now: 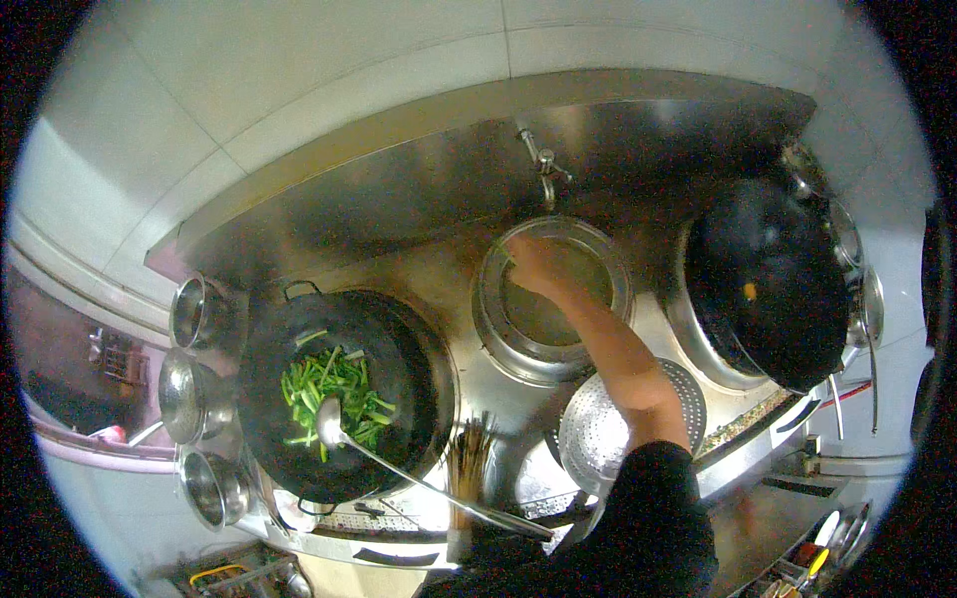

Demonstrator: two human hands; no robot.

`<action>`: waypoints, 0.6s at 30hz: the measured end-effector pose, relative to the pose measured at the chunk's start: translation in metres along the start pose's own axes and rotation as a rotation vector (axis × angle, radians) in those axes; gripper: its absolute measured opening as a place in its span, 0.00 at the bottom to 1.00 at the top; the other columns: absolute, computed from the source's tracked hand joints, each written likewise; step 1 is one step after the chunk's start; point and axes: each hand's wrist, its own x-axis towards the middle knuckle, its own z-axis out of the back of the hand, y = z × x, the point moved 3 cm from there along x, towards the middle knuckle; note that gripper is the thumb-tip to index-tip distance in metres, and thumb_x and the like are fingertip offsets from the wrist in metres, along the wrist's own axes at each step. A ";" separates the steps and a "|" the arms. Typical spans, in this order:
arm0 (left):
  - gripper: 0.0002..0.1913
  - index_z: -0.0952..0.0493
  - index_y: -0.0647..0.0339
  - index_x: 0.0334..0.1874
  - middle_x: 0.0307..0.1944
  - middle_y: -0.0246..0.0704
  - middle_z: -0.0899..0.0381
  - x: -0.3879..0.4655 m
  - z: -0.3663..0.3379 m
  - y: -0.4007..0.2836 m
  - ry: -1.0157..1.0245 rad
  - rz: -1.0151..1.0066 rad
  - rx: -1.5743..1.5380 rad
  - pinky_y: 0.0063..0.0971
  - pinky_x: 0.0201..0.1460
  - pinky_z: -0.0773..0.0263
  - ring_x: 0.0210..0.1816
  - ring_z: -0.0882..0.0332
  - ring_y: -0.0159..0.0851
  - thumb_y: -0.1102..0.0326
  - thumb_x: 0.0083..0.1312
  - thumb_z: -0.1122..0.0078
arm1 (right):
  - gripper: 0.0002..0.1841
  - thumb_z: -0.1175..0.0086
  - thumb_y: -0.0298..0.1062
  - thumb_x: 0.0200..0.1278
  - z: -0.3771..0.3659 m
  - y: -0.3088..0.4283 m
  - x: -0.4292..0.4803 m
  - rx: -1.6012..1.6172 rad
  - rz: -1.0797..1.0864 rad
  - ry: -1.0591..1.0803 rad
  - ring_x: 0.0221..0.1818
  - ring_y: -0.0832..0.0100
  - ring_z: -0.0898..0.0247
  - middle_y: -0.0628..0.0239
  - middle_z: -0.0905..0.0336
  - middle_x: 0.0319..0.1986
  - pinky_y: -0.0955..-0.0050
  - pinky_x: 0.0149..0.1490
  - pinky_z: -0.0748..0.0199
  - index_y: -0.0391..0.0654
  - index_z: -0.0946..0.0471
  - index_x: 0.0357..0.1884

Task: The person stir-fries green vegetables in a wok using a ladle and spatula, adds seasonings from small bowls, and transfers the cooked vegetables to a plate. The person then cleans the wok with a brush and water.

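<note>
My right hand [528,265] is over the left inner side of a round steel pot [523,362] filled with cloudy liquid, below a wall faucet [546,164]. Its fingers are blurred, so whether they grip anything cannot be told. My left hand is out of view. To the left, cut green leafy vegetables [336,392] lie in a black wok [262,374]. The bowl of a steel ladle [329,422] rests on them, and its long handle runs down to the right. Under my right forearm are perforated steel strainers [594,430].
A second black wok [770,299] sits tilted at the right. Several steel bowls [198,486] line the left edge. A bamboo wok brush [469,471] stands between the left wok and the strainers. Utensils [819,560] lie at the lower right.
</note>
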 end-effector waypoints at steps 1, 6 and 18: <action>0.13 0.27 0.58 0.25 0.16 0.29 0.28 -0.002 0.003 0.003 -0.009 -0.003 -0.009 0.28 0.15 0.37 0.15 0.31 0.30 0.60 0.65 0.42 | 0.16 0.39 0.36 0.50 0.001 -0.022 -0.015 -0.118 -0.050 0.064 0.43 0.49 0.22 0.53 0.18 0.38 0.48 0.45 0.25 0.42 0.22 0.42; 0.13 0.28 0.58 0.24 0.15 0.29 0.29 -0.015 0.024 0.021 -0.063 -0.019 -0.052 0.28 0.15 0.37 0.14 0.31 0.30 0.60 0.65 0.42 | 0.14 0.40 0.36 0.50 -0.049 -0.091 -0.063 -0.417 -0.153 0.256 0.47 0.46 0.22 0.46 0.20 0.46 0.50 0.52 0.23 0.42 0.17 0.40; 0.14 0.29 0.61 0.23 0.15 0.31 0.29 -0.077 0.111 0.089 -0.145 -0.191 -0.389 0.25 0.12 0.38 0.13 0.30 0.29 0.61 0.64 0.42 | 0.25 0.33 0.48 0.47 0.088 0.020 -0.097 -0.365 0.012 0.087 0.43 0.51 0.20 0.50 0.17 0.41 0.57 0.50 0.23 0.41 0.19 0.45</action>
